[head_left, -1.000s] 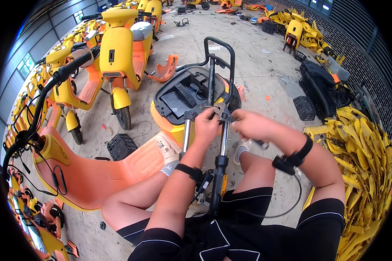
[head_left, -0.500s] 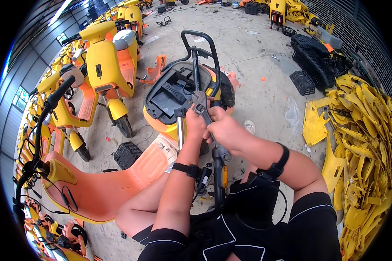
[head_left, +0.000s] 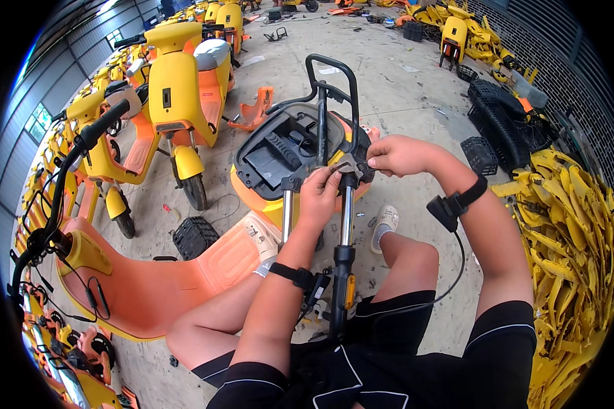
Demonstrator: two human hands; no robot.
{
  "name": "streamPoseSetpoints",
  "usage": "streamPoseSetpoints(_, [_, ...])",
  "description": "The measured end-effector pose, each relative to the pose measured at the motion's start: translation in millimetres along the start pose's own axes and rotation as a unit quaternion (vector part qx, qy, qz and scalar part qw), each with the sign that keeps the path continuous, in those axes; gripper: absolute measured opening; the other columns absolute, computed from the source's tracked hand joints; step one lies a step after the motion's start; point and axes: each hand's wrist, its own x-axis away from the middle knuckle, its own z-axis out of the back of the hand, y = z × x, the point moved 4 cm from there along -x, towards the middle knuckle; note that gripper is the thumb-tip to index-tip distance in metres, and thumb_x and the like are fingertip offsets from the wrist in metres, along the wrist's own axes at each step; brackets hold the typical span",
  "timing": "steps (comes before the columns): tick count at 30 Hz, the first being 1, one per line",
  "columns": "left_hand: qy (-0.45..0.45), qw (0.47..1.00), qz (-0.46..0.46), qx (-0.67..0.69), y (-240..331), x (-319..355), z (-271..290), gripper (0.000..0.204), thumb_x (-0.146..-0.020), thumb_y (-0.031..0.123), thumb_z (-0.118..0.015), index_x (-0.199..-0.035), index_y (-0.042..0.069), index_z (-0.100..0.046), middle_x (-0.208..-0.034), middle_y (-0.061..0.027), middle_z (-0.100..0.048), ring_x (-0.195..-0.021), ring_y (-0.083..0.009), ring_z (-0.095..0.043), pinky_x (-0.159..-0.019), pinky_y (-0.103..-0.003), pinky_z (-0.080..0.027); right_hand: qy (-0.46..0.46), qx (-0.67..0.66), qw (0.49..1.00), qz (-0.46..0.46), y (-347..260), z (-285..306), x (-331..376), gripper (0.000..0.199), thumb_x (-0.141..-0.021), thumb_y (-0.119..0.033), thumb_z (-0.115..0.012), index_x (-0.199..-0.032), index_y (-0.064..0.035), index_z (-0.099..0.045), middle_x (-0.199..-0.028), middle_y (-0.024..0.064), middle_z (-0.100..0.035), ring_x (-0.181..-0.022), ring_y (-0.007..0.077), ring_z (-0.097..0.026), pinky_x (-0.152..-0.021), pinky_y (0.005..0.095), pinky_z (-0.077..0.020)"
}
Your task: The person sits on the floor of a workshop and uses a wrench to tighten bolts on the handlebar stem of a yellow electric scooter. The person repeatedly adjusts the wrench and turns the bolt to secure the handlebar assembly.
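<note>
In front of me stands a front fork with two shiny tubes [head_left: 347, 217] joined by a dark clamp at the top. My left hand [head_left: 318, 195] is closed at this clamp. Its fingertips pinch a grey metal adjustable wrench [head_left: 346, 164], mostly hidden by the hand and clamp. My right hand [head_left: 404, 156] is just right of the clamp, thumb and fingers pinched together. What lies between those fingers is too small to make out. Behind the clamp is a yellow scooter body [head_left: 252, 193] with an uncovered black seat compartment [head_left: 252, 163] and a black tubular rack [head_left: 354, 88].
An orange-and-yellow scooter body [head_left: 157, 293] with black handlebars [head_left: 92, 136] lies close on my left. Yellow scooters [head_left: 172, 95] stand in rows beyond. Yellow panels [head_left: 566, 252] are heaped on the right, near black baskets [head_left: 479, 155]. A black crate [head_left: 195, 238] sits on the floor.
My right hand has left the wrench's shaft and moved right and up, away from my left hand. The wrench, upright across the fork before, is now low at the clamp. The view has shifted slightly.
</note>
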Motion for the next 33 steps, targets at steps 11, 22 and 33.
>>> streamPoseSetpoints(11, [0.0, 0.997, -0.01, -0.072, 7.5, -0.8, 3.9, 0.018, -0.098, 0.014, -0.068, -0.1, -0.004, -0.069, -0.088, -0.0111, -0.065, -0.082, -0.0225, -0.061, -0.075, -0.033, -0.048, -0.073, 0.081, 0.994, -0.008, -20.5, 19.2, -27.3, 0.023, -0.098, -0.023, -0.06, -0.096, -0.0019, -0.07, -0.068, 0.0015, -0.061, -0.06, 0.0137, -0.057, -0.057, 0.0322, -0.0462])
streamPoseSetpoints(22, [-0.013, 1.0, 0.007, -0.027, 8.0, -3.2, 0.4, 0.02, -0.098, 0.013, -0.068, -0.092, -0.005, -0.065, -0.078, -0.0125, -0.06, -0.073, -0.0222, -0.056, -0.069, -0.034, -0.046, -0.111, 0.125, 0.986, 0.014, -16.1, 29.0, -56.1, 0.023, -0.099, -0.021, -0.061, -0.102, -0.0009, -0.072, -0.071, 0.0024, -0.064, -0.064, 0.0142, -0.06, -0.065, 0.0336, -0.0492])
streamPoseSetpoints(33, [-0.036, 0.998, -0.011, -0.05, 16.6, -6.0, 1.0, 0.014, -0.095, 0.01, -0.069, -0.097, -0.004, -0.069, -0.08, -0.0111, -0.061, -0.074, -0.0234, -0.058, -0.069, -0.034, -0.047, -0.079, 0.185, 0.979, 0.041, -33.4, 32.0, -46.5, 0.022, -0.1, -0.021, -0.06, -0.105, -0.0036, -0.072, -0.077, 0.004, -0.068, -0.07, 0.0173, -0.064, -0.066, 0.0351, -0.0505])
